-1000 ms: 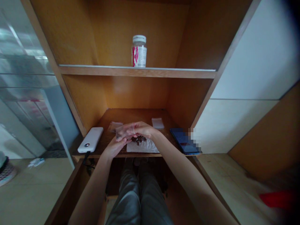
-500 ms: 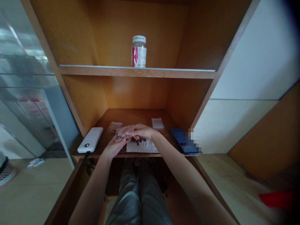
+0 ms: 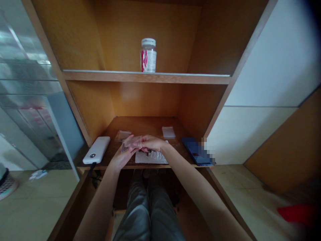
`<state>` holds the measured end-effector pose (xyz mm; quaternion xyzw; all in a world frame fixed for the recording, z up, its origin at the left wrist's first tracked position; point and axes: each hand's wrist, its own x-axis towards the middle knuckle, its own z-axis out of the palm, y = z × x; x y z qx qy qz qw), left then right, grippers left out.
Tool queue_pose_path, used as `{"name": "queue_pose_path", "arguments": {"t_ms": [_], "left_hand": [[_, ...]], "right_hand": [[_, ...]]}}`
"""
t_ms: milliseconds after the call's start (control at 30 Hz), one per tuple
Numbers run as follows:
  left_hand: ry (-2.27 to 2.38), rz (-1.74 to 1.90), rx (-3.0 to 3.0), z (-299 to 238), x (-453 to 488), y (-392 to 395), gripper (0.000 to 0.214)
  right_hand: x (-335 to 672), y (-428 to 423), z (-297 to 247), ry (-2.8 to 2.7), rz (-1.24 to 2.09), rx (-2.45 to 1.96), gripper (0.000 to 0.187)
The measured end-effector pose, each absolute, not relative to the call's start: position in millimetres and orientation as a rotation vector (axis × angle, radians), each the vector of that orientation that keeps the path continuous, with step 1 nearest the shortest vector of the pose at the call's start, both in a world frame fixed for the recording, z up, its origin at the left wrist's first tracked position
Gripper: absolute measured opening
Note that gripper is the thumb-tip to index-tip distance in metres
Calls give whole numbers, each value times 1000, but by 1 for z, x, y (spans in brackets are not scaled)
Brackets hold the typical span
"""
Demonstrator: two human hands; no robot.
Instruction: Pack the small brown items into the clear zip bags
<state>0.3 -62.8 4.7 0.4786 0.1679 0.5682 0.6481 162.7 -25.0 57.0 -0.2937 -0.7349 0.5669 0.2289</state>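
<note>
A wooden shelf unit (image 3: pixel 145 78) is seen, with a white power bank (image 3: pixel 96 150) and a dark smartphone (image 3: pixel 197 151) lying on its lower shelf. The left hand (image 3: pixel 122 155) and right hand (image 3: pixel 152 143) are held together above a white paper sheet (image 3: pixel 151 158). A small clear plastic bag (image 3: pixel 131 142) appears to be pinched between the narrowly closed fingers of both hands, and dark pieces (image 3: pixel 148 152) on the paper are mostly hidden beneath them.

Left hand (image 3: pixel 122 156), right hand (image 3: pixel 152 143) pinching small clear plastic bag (image 3: pixel 131 142) over white paper (image 3: pixel 150 159).
White power bank (image 3: pixel 96 150) left, phone (image 3: pixel 197 151) right, on wooden shelf (image 3: pixel 140 125).
</note>
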Motion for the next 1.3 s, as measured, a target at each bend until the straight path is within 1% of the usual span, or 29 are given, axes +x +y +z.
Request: {"name": "queue_pose_path", "arguments": {"t_ms": [67,200,300,400,533,600,767,1000,1167,1300], "left_hand": [[398,1293,1056,5,0,-62,54],[435,1309,969,6,-1,-59,46],[431,1318,939,7,-1,-57,41],[464,1334,918,8,-1,-56,36],[490,1340,910,5,-2,-54,34],[488,1334,910,3,-3,-53,34],[493,1329,897,1,-4,-51,34],[511,1308,932,3,0,-54,37],[539,1287,989,5,4,-54,41],[590,1256,984,10,11,-49,43]], "right_hand": [[163,-24,55,-1993,1609,-767,29],[170,-22,54,-1903,1684,-719,23],[180,-20,55,-1760,1673,-761,21],[186,-12,49,-1537,1531,-854,28],[186,2,29,-1171,1207,-1026,37],[184,6,18,-1080,1108,-1058,42],[179,9,-3,-1019,1072,-1055,48],[176,5,-14,-960,1116,-1044,53],[176,0,-15,-1048,1076,-1058,61],[174,-2,-16,-1140,1055,-1106,64]]}}
